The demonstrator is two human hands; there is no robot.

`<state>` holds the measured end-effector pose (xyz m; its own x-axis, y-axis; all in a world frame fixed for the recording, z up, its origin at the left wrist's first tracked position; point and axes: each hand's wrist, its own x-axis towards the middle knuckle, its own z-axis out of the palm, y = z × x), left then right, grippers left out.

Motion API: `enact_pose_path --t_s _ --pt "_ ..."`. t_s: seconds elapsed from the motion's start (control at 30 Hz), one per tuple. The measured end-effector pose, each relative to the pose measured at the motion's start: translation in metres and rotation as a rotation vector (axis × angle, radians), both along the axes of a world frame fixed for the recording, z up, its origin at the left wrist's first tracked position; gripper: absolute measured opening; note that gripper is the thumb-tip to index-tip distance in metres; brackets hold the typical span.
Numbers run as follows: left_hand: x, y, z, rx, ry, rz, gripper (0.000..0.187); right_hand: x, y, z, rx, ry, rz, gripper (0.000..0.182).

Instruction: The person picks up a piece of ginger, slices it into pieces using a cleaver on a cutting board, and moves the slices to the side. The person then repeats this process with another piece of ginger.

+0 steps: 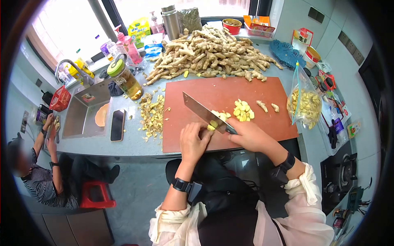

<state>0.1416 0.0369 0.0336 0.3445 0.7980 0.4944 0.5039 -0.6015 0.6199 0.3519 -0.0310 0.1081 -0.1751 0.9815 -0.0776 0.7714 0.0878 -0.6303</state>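
My right hand (249, 135) is closed around the handle of a cleaver (202, 110), whose broad blade points up and left. Curled against a peeled piece of ginger (211, 125), my left hand (192, 140) holds it on the reddish-brown cutting board (262, 92), beside the blade. Some cut slices lie just behind the cleaver, partly hidden by it. A heap of pale yellow ginger slices (243, 110) sits farther right, and two small ginger knobs (262, 106) lie beyond it.
Behind the board rises a big pile of unpeeled ginger (213, 51). Ginger scraps (152, 117), a phone (117, 125), a jar (125, 80) and the sink (78, 117) are left. A bag of slices (304, 104) stands right. A person (45, 172) sits at far left.
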Motion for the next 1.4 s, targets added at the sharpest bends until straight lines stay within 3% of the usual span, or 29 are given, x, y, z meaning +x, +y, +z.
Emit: enact_pose_path --t_s 0.3,0.6,0.8,1.03,1.1,1.4 --pt "0.0 0.001 -0.003 0.011 0.005 0.02 0.022 0.004 -0.016 0.033 -0.127 -0.033 0.012 0.045" --pt "0.0 0.003 -0.004 0.009 -0.013 0.004 0.021 -0.013 -0.014 0.037 -0.139 -0.219 0.034 0.027" --pt "0.001 0.003 -0.005 0.031 -0.005 0.005 0.022 -0.026 0.002 0.017 -0.084 -0.191 0.015 0.024" --pt "-0.001 0.0 -0.003 0.056 0.017 0.001 0.02 -0.016 0.012 -0.016 0.093 0.018 -0.045 0.032" --pt "-0.002 0.0 -0.004 0.048 0.017 0.01 0.019 -0.01 0.008 -0.009 -0.064 0.157 -0.085 0.035" --pt "0.0 0.001 -0.009 0.05 0.012 0.015 0.019 0.0 -0.016 0.025 -0.09 0.069 -0.064 0.039"
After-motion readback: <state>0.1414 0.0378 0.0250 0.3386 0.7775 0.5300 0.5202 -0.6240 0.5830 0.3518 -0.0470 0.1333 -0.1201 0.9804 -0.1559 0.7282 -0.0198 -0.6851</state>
